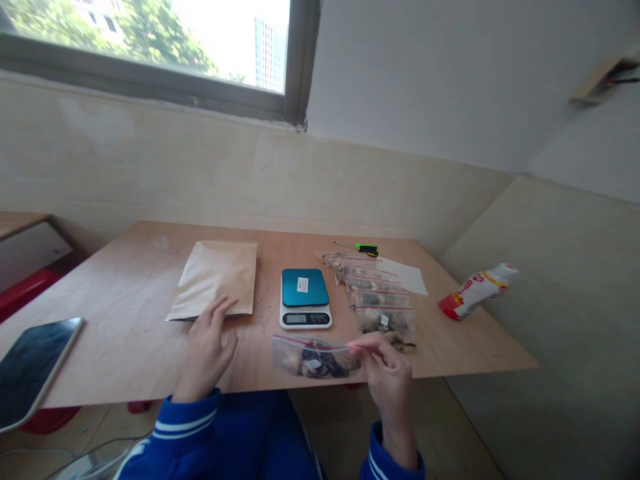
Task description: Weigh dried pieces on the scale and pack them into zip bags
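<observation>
My right hand (387,370) pinches the top right corner of a clear zip bag (315,360) that lies near the table's front edge. Dark and tan dried pieces and a small white packet show through its plastic. My left hand (210,347) has its fingers spread, with the fingertips at the lower edge of a brown kraft paper pouch (220,273). Between the hands, behind the zip bag, stands a kitchen scale (306,319) with a blue-green top plate and a small display; its digits are too small to read.
Several similar filled zip bags (383,313) overlap in a row right of the scale, beside white paper (407,275). A green-and-black screwdriver (365,247) lies behind them. A red-and-white bottle (475,293) is at the right, a tablet (37,367) at the left edge.
</observation>
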### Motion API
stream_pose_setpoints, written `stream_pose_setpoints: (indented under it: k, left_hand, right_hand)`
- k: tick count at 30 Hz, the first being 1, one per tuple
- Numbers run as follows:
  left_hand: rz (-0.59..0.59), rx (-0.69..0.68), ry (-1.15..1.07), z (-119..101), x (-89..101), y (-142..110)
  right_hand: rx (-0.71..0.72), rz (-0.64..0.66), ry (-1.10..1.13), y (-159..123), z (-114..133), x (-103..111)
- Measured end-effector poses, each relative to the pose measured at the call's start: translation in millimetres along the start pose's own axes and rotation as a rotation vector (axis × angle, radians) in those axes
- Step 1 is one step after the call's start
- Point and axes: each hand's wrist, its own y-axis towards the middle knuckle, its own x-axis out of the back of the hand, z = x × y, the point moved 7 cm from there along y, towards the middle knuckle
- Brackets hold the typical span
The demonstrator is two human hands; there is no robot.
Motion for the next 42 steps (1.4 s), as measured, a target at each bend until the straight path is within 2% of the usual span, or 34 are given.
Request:
stream_pose_setpoints:
  k: [2,4,7,9,12,15,18,21,25,31,34,38,42]
  left_hand:
    - [-0.024,0.105,0.226,30.6,5.6,7.9]
    - [0.021,0.106,0.333,53.7,6.5,15.3]
    - [0.022,0.039,0.328,75.2,11.3,26.6]
    - [0.012,-0.002,0.269,79.4,14.1,35.1]
    - [-0.025,-0.039,0.202,67.2,16.2,49.5]
    - [-0.065,-0.056,0.184,37.9,12.2,63.8]
    - [-0.074,-0.065,0.199,7.8,-1.1,73.5]
    - [-0.054,-0.076,0.17,-10.2,-19.7,73.6]
    - [0.003,-0.089,0.141,-14.4,-41.2,61.9]
    - [0.116,-0.084,0.25,1.0,-59.5,51.4]
    - [0.159,-0.121,0.23,5.3,-66.7,49.8]
    - [0.115,-0.133,0.011,-12.3,-60.9,39.3]
    - [0.125,-0.003,-0.403,-45.1,-51.0,15.9]
  right_hand:
    - [-0.033,-0.035,-0.023,-0.9,-6.8,10.5]
    - [-0.068,-0.084,-0.037,-2.0,-13.5,21.2]
    - [-0.1,-0.178,-0.052,-4.5,-20.5,37.0]
    - [-0.108,-0.222,-0.063,-6.1,-23.8,44.8]
    - [-0.12,-0.245,-0.067,-7.7,-28.6,50.5]
    - [-0.144,-0.242,-0.055,-8.5,-32.4,51.5]
    - [-0.135,-0.236,-0.049,-8.4,-31.2,51.6]
    - [-0.119,-0.243,-0.054,-8.2,-30.1,53.8]
    - [-0.123,-0.25,-0.08,-8.3,-33.3,56.7]
    - [-0.146,-0.248,-0.043,-6.9,-34.7,54.2]
    - [-0.156,-0.247,-0.019,-6.0,-33.0,51.8]
    - [-0.175,-0.235,0.024,-5.5,-29.2,46.7]
    - [-0.155,-0.147,0.084,-3.4,-20.0,31.1]
